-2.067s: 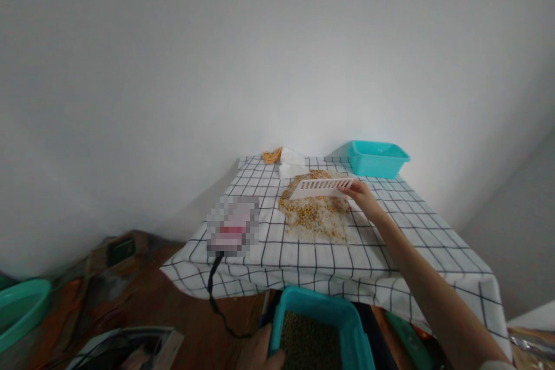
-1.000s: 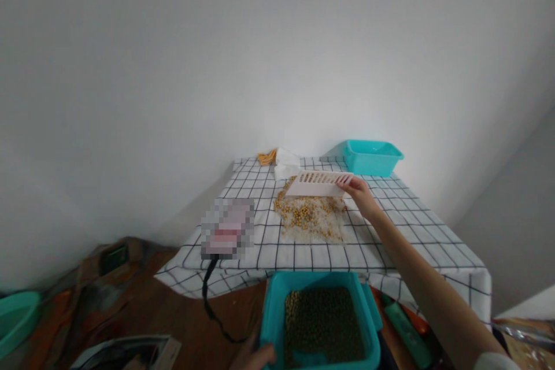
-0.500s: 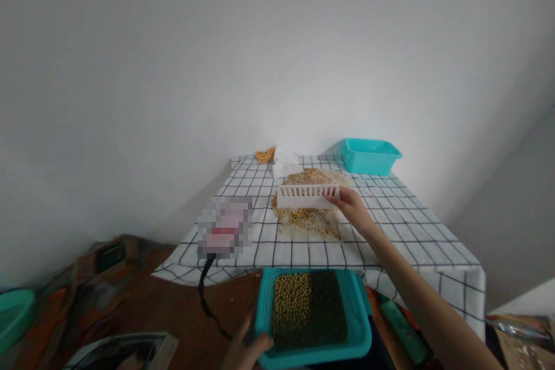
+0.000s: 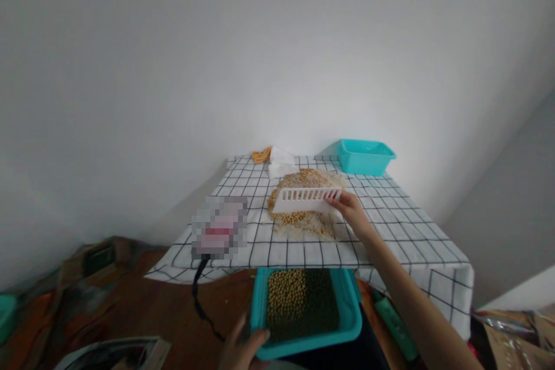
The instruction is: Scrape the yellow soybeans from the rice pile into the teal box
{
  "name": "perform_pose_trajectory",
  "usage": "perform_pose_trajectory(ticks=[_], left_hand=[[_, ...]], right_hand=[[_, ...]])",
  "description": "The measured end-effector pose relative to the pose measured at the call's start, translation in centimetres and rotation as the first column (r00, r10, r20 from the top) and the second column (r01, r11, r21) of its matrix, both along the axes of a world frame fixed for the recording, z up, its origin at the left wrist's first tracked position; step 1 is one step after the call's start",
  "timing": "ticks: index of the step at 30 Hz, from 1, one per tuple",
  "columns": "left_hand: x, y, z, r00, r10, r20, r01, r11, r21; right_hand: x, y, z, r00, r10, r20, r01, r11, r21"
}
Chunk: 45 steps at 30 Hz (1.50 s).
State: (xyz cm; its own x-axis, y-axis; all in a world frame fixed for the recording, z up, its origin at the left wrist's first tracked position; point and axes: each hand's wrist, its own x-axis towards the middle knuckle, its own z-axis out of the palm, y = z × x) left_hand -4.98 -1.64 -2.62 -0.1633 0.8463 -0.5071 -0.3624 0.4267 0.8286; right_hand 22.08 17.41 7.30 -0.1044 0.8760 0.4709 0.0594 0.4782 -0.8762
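Observation:
My right hand (image 4: 349, 208) is closed on the right end of a white slotted plastic divider (image 4: 303, 201), held on edge over the table. Around and under it spreads a pile of yellow beans mixed with pale grains (image 4: 299, 221). Below the table's front edge, my left hand (image 4: 245, 344) grips the near left corner of a teal plastic basin (image 4: 353, 332), thumb over the rim. Inside the basin, yellow soybeans (image 4: 286, 298) lie on the left and small dark green beans (image 4: 321, 306) on the right and front.
A checked cloth (image 4: 403, 231) covers the table. An empty turquoise basin (image 4: 366, 159) stands at the back right. White tissue (image 4: 281, 162) and an orange cloth (image 4: 261, 155) lie at the back. A blurred-out device (image 4: 219, 228) with a black cable rests front left.
The divider has tilted, its lower edge swinging nearer to me and slightly left over the pile. The left hand keeps its hold on the basin. The whole view has shifted a little.

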Motion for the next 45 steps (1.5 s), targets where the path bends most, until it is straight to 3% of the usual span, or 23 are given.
perform_pose_trajectory(ticks=[5, 16, 21, 26, 31, 36, 45], left_hand=[[0.1, 0.0, 1.4, 0.999, -0.003, 0.050, 0.004, 1.000, -0.020], [0.2, -0.2, 1.1, 0.993, 0.058, 0.104, -0.061, 0.998, 0.027], [0.1, -0.2, 1.8, 0.997, 0.041, 0.062, -0.041, 0.999, -0.008], [0.3, -0.2, 1.6, 0.996, 0.054, 0.075, -0.052, 0.998, -0.029], [0.2, -0.3, 1.2, 0.991, 0.006, 0.135, -0.012, 0.999, 0.050], [-0.1, -0.4, 1.1, 0.991, 0.051, 0.121, -0.057, 0.997, 0.046], [-0.8, -0.7, 2.2, 0.989, 0.076, 0.124, -0.081, 0.996, 0.036]], right_hand=[[0.2, -0.2, 0.1, 1.000, 0.013, -0.017, -0.014, 1.000, -0.008], [0.1, -0.3, 0.3, 0.999, -0.020, -0.046, 0.022, 0.999, 0.031], [-1.7, 1.7, 1.1, 0.995, 0.098, -0.008, -0.098, 0.995, 0.019], [-5.1, 4.2, 2.4, 0.962, 0.262, 0.078, -0.263, 0.965, -0.007], [-6.8, 4.5, 2.4, 0.931, 0.338, 0.135, -0.336, 0.941, -0.039], [-5.4, 3.7, 1.8, 0.931, 0.334, 0.146, -0.329, 0.942, -0.060], [-2.5, 3.4, 2.4, 0.934, 0.313, 0.171, -0.297, 0.948, -0.111]])
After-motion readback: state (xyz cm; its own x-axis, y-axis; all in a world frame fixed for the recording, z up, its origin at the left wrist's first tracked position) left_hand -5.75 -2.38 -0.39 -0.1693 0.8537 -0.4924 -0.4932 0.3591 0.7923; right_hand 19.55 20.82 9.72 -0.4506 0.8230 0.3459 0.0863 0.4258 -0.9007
